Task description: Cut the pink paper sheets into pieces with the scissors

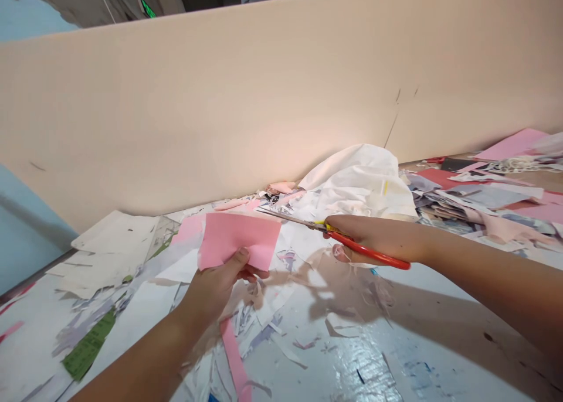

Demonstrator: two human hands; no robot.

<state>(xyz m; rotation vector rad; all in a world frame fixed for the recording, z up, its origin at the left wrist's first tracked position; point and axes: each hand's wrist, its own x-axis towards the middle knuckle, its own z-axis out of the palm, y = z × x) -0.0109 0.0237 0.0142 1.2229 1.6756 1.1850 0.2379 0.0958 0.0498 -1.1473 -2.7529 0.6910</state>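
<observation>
My left hand (pixel 231 276) grips a pink sheet (pixel 240 238) by its lower edge, thumb on the front face and fingers behind. The sheet is roughly rectangular and held up above the scraps. To its right, my right hand (pixel 352 235) is closed around a pair of scissors (pixel 367 252) with red-orange handles. The scissors' blades point left, their tips close to the sheet's upper right corner. Whether the blades touch the sheet, I cannot tell. Part of the handles is hidden by my fingers. Below my left hand lies a narrow pink strip (pixel 234 355).
A beige panel (pixel 220 115) rises behind the work surface (pixel 422 326). Crumpled white material (pixel 360 179) rests against it. Mixed scraps (pixel 479 197) are piled at the right. White sheets (pixel 109 244) and a green scrap (pixel 90 346) lie at the left.
</observation>
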